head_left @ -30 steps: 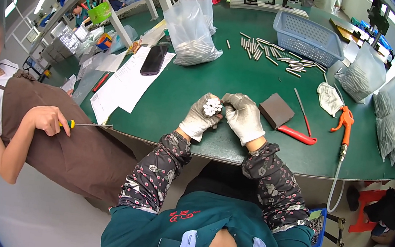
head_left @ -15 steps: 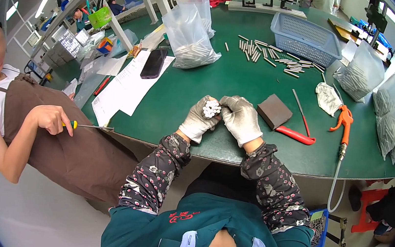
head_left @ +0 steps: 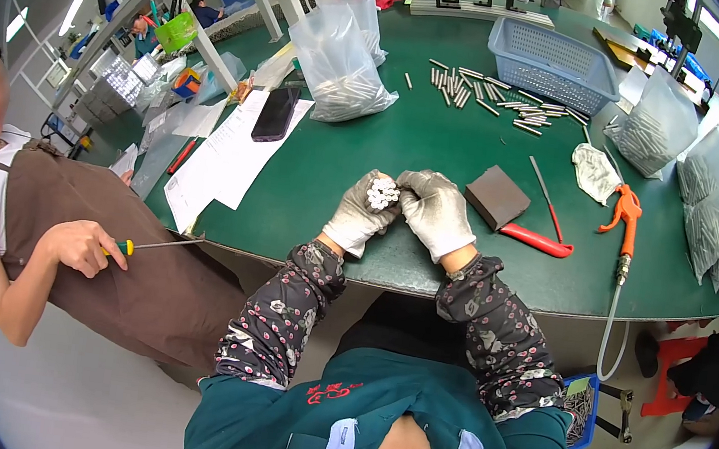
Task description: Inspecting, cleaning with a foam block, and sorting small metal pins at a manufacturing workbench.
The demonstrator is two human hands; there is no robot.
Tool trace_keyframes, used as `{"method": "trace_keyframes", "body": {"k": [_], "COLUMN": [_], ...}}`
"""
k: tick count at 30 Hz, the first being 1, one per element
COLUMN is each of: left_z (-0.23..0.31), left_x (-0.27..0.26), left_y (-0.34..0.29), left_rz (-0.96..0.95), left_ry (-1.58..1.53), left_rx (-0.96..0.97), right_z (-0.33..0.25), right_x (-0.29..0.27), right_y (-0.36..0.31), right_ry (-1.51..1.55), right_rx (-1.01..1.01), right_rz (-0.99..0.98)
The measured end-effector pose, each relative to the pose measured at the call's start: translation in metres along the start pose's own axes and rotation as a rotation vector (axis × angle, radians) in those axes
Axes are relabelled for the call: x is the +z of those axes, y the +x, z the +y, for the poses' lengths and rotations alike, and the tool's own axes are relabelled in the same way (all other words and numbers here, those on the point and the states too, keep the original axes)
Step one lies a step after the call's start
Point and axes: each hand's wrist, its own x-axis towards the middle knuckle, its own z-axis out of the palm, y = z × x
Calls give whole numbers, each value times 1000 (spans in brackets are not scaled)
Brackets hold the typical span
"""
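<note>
My left hand (head_left: 357, 217), in a pale work glove, is closed around a bundle of short metal pins (head_left: 383, 194), their bright round ends facing up. Right beside the bundle is my gloved right hand (head_left: 438, 214), its fingers curled together against the left hand. What those fingers hold, if anything, is hidden. Both hands are just above the green table (head_left: 332, 154) near its front edge. To the right of my right hand lie a dark brown block (head_left: 497, 196), a red-handled tool (head_left: 539, 240) and a thin rod with a red end (head_left: 546, 194).
Loose metal pins (head_left: 461, 89) lie before a blue-grey basket (head_left: 551, 68). Bags of pins (head_left: 342, 74) stand left and right (head_left: 654, 126). An orange air gun (head_left: 623, 217) and white cloth (head_left: 595, 173) are at right. A phone (head_left: 275, 114) rests on papers. A co-worker (head_left: 79, 244) holds a screwdriver (head_left: 150, 246).
The co-worker's screwdriver has shifted left and down and now tilts upward toward its tip. The view has moved slightly. My hands keep nearly the same pose around the pins.
</note>
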Motion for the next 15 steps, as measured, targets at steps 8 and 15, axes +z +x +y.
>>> {"method": "trace_keyframes", "body": {"k": [8, 15], "left_z": [-2, -1], "left_x": [-4, -6], "left_y": [2, 3], "left_rz": [-40, -55], "left_ry": [-97, -170], "left_rx": [-62, -110], "right_z": [-2, -2], "right_x": [0, 0], "right_y": [0, -1], "right_ry": [24, 8], "right_rx": [36, 49], "right_rz": [-3, -17]}}
